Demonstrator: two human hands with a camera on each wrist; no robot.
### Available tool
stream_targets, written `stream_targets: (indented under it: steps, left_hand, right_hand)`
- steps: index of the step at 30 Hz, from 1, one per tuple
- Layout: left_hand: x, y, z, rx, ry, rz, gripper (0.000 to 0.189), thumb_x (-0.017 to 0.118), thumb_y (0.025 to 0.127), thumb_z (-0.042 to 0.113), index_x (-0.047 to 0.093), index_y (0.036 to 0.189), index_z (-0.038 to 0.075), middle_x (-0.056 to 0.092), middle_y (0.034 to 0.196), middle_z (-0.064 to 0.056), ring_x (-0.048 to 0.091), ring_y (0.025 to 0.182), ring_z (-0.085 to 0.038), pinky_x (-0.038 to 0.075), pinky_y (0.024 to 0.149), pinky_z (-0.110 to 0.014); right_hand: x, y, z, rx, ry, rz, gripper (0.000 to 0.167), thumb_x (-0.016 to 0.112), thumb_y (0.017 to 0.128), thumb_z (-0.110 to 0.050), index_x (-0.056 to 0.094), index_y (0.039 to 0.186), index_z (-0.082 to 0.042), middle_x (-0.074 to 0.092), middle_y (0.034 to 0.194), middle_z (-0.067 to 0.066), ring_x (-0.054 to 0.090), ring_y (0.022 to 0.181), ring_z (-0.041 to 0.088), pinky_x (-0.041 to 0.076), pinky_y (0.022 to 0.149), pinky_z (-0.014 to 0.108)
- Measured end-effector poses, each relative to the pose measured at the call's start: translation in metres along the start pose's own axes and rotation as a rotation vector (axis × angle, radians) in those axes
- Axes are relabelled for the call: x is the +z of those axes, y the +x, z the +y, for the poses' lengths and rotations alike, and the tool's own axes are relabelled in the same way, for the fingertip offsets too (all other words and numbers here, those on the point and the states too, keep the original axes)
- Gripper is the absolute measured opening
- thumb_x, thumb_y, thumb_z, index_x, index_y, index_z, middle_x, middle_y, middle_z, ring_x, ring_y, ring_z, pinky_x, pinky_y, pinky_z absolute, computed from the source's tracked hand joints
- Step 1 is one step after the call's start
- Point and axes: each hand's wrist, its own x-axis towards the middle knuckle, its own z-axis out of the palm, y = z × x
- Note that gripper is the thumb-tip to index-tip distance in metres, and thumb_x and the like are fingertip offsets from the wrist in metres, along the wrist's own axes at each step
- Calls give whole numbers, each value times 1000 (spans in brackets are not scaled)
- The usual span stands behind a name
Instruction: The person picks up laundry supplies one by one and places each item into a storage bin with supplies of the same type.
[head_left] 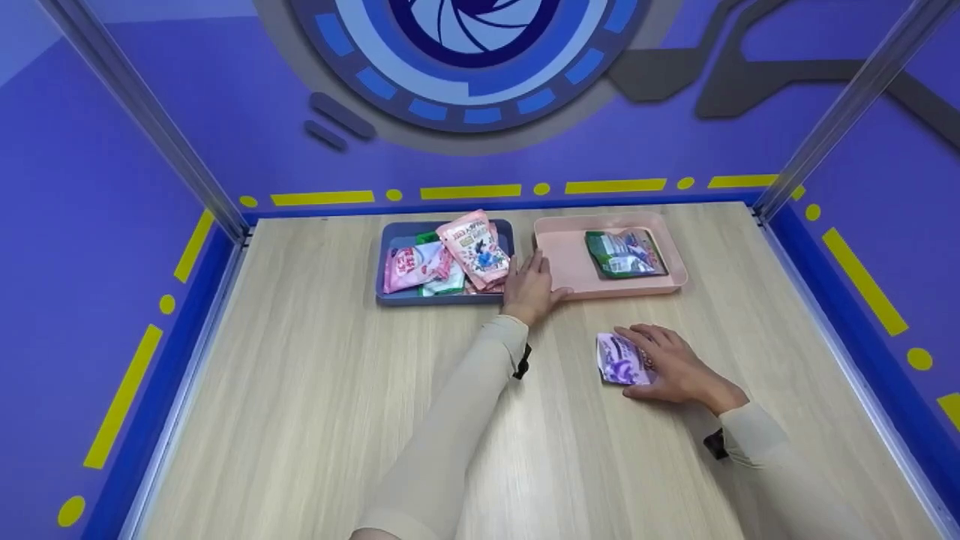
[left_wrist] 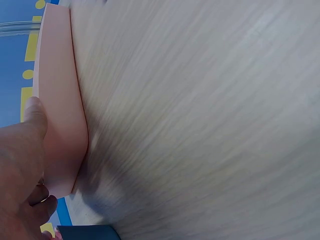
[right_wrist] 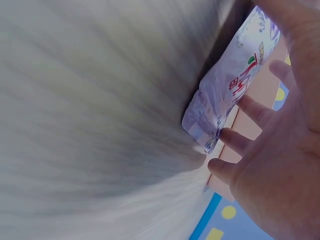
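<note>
My left hand (head_left: pixel 529 292) lies over the gap between the two trays. Its thumb (left_wrist: pixel 35 115) rests against the front wall of the pink tray (left_wrist: pixel 62 100), and the other fingers reach along that tray's left end, beside the blue tray (head_left: pixel 442 299). On the table in front of the pink tray, my right hand (head_left: pixel 667 364) spans a purple snack packet (head_left: pixel 621 361). The thumb is at its near edge and several fingertips line the far edge in the right wrist view, with the palm off to the side of the packet (right_wrist: pixel 225 90).
Inside the blue tray, several packets are piled, among them a pink-and-white pouch (head_left: pixel 476 251) and a pink packet (head_left: pixel 412 268). The pink tray holds a green-edged packet (head_left: pixel 626 253). Blue-purple panels (head_left: pixel 480 169) enclose the wooden table (head_left: pixel 322 397) at the back and both sides.
</note>
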Motion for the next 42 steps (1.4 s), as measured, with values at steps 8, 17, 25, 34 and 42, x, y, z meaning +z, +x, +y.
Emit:
stream_targets:
  steps: [8,17,25,34,42]
  left_hand:
    - [1,0,-1,0,-2,-7,85,49,97,69,45,154,6,33,165,-11,34,151,-24,16,126,-49]
    - [-1,2,0,-4,1,-17,87,47,98,69,42,156,5,33,166,-11,34,151,-24,16,126,-49]
    - [0,2,0,-3,5,-4,86,47,97,70,44,155,6,34,165,-10,35,151,-24,17,126,-49]
    - [1,1,-1,-1,-6,2,87,48,97,70,44,155,6,33,166,-11,35,151,-25,15,126,-49]
    - [0,0,0,3,4,-1,85,48,98,69,45,155,5,34,165,-11,35,151,-24,17,126,-49]
  right_hand:
    - [-2,-2,0,5,20,2,102,90,76,-46,38,160,-25,41,156,14,33,142,46,32,109,73]
    - [-4,-2,0,17,24,0,100,91,76,-46,39,159,-26,42,156,14,33,142,45,32,109,72]
    - [-5,-2,-2,49,17,-11,100,90,76,-48,38,159,-30,45,154,12,35,141,44,33,108,73]
    - [-6,-2,-3,52,29,-7,99,91,76,-45,39,159,-29,48,153,13,39,138,43,35,107,72]
    - [-8,-3,-3,-1,13,31,98,92,75,-44,42,158,-25,54,146,15,49,127,41,40,103,66]
